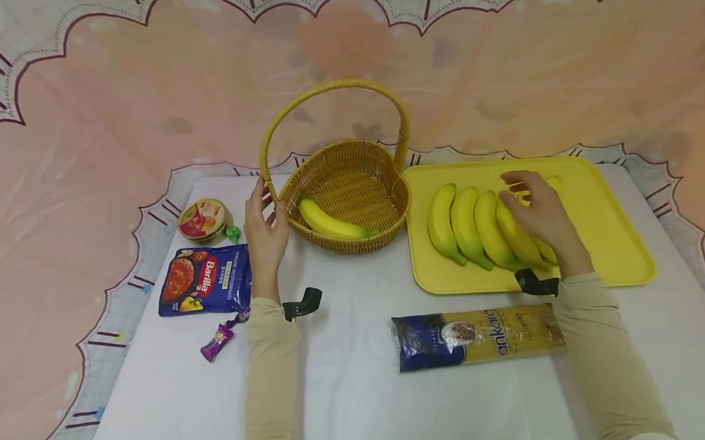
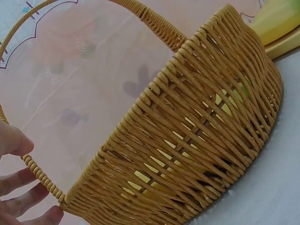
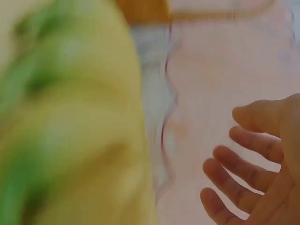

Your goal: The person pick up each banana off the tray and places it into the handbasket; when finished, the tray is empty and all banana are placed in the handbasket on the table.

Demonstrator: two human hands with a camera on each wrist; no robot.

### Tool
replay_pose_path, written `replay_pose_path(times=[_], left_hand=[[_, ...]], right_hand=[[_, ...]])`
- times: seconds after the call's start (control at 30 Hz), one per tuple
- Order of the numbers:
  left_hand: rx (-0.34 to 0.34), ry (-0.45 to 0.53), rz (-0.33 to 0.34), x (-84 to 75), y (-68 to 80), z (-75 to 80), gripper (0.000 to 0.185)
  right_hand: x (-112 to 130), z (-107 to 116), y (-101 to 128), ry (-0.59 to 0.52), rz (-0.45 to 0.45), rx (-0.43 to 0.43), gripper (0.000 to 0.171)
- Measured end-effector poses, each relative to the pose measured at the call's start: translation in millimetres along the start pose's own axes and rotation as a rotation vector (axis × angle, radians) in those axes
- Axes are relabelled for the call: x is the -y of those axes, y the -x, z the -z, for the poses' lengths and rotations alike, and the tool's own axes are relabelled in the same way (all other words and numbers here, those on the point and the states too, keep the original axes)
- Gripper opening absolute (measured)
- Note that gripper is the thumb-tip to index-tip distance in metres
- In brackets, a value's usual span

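Note:
My left hand [image 1: 266, 232] is at the left side of a wicker basket [image 1: 360, 245], its thumb and fingers about the foot of the tall handle [image 2: 43, 180]. Inside the basket lies one yellow banana [image 1: 331, 226], which also shows through the weave in the left wrist view. My right hand [image 1: 540, 210] hovers over several bananas [image 1: 464, 223] lying side by side on a yellow tray [image 1: 617, 244]. Its fingers are loosely bent and spread, with nothing between them in the right wrist view. The hand and wrist hide part of the rightmost bananas.
Left of the left arm are a round tin [image 1: 202, 220], a green wrapped candy [image 1: 233, 234], a blue Barilla pouch [image 1: 205, 281] and a purple wrapped candy [image 1: 217, 342]. A spaghetti packet [image 1: 477, 337] lies in front of the tray, beside the right sleeve. A patterned cloth [image 1: 342, 52] hangs behind the table.

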State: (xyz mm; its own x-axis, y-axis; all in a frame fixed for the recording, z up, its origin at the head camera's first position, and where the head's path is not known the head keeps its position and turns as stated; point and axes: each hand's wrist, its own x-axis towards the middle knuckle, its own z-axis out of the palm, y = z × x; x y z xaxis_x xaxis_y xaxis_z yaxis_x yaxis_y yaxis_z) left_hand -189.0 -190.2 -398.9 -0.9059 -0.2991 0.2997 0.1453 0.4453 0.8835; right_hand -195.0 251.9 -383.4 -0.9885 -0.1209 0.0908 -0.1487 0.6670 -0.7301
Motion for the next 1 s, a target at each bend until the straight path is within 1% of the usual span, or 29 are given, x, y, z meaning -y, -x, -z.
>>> replay_pose_path(times=[0.07, 0.13, 0.23, 0.3, 0.37, 0.43, 0.47, 0.57, 0.63, 0.73, 0.83, 0.93, 1.0], left_hand=[[-0.007, 0.003, 0.001, -0.4, 0.5, 0.4, 0.056], [-0.016, 0.009, 0.0, -0.6, 0.8, 0.7, 0.056], [-0.025, 0.011, -0.01, -0.8, 0.3, 0.9, 0.056], [-0.022, 0.003, -0.011, -0.4, -0.1, 0.6, 0.056], [-0.015, -0.006, -0.007, 0.1, -0.3, -0.2, 0.056], [-0.01, -0.004, -0.003, 0.8, 0.5, -2.1, 0.056], [-0.008, -0.001, 0.0, 1.1, 1.3, -3.3, 0.056], [-0.006, 0.014, 0.001, 0.4, 3.3, -3.8, 0.057], [-0.009, 0.018, 0.005, 0.2, 5.2, -3.8, 0.056], [-0.011, 0.014, 0.008, -0.5, 7.0, -1.3, 0.056], [-0.003, 0.008, 0.007, -0.5, 6.5, -0.4, 0.056], [0.0, 0.0, -0.003, -1.0, 5.0, -0.8, 0.056], [-0.006, -0.003, -0.014, -1.3, 3.4, -1.9, 0.056]], right_hand=[[-18.2, 14.3, 8.5, 0.049, -0.059, -0.027, 0.05], [-35.3, 25.7, 14.9, 0.095, -0.128, -0.026, 0.057], [-58.2, 36.2, 21.9, 0.131, -0.236, 0.049, 0.071], [-70.7, 38.8, 26.6, 0.127, -0.296, 0.123, 0.078], [-79.4, 39.0, 31.0, 0.124, -0.335, 0.173, 0.081], [-82.8, 39.7, 35.5, 0.114, -0.348, 0.187, 0.081], [-82.9, 40.8, 37.0, 0.121, -0.345, 0.183, 0.081], [-77.6, 42.1, 39.0, 0.115, -0.311, 0.134, 0.077], [-69.3, 43.1, 39.3, 0.101, -0.279, 0.12, 0.075], [-52.7, 37.8, 39.8, 0.08, -0.222, 0.109, 0.073], [-34.0, 26.9, 40.5, 0.056, -0.152, 0.095, 0.069], [-18.4, 11.2, 39.8, 0.017, -0.089, 0.078, 0.065], [-8.9, 0.1, 38.1, -0.005, -0.048, 0.084, 0.063]])
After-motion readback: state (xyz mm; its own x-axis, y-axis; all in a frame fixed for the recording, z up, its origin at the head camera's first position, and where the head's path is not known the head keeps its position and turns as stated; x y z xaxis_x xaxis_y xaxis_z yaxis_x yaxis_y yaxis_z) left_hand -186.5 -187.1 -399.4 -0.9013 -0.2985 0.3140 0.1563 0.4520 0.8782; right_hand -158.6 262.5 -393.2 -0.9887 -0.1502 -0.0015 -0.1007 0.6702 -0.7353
